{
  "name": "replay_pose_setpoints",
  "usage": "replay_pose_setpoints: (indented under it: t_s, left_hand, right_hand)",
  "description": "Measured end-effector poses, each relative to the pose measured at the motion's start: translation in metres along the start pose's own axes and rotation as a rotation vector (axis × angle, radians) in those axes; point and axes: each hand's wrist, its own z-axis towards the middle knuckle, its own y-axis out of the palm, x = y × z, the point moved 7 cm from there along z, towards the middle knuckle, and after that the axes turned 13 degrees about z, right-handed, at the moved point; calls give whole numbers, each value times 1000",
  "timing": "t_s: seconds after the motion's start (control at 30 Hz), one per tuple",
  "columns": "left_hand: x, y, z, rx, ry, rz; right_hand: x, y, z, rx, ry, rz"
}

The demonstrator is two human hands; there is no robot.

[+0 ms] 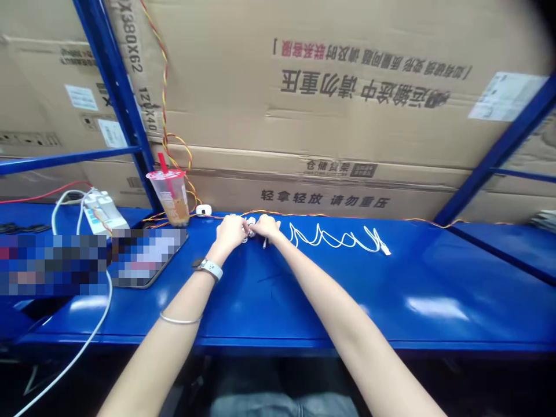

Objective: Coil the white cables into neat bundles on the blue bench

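Observation:
Both my arms reach forward over a blue metal shelf (330, 301). My left hand (230, 231) and my right hand (266, 226) are closed side by side on one end of a white cable (336, 237). The rest of the cable lies in loose waves on the shelf to the right, ending in a plug near the far right of its run. A watch and a thin bracelet sit on my left wrist and forearm.
A plastic cup (171, 194) with a red straw stands left of my hands, beside a blurred tablet (145, 258). A white power strip (104, 211) with cords lies farther left. Stacked cardboard boxes (339, 116) fill the back. Blue rack posts (117, 98) rise on both sides.

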Motion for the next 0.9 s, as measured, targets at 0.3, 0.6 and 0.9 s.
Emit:
replay_pose_setpoints:
  t_s: [0.3,0.6,0.9]
  left_hand:
    - [9,2,0,-152,-115,-1072]
    - [52,4,-16,-337,17,-1454]
    - [54,-13,-19,-24,115,-1128]
  right_hand:
    - [-3,-39,-39,-148,-300,764]
    - [12,-79,-75,103,-329,794]
    - [7,-94,-84,251,-415,592]
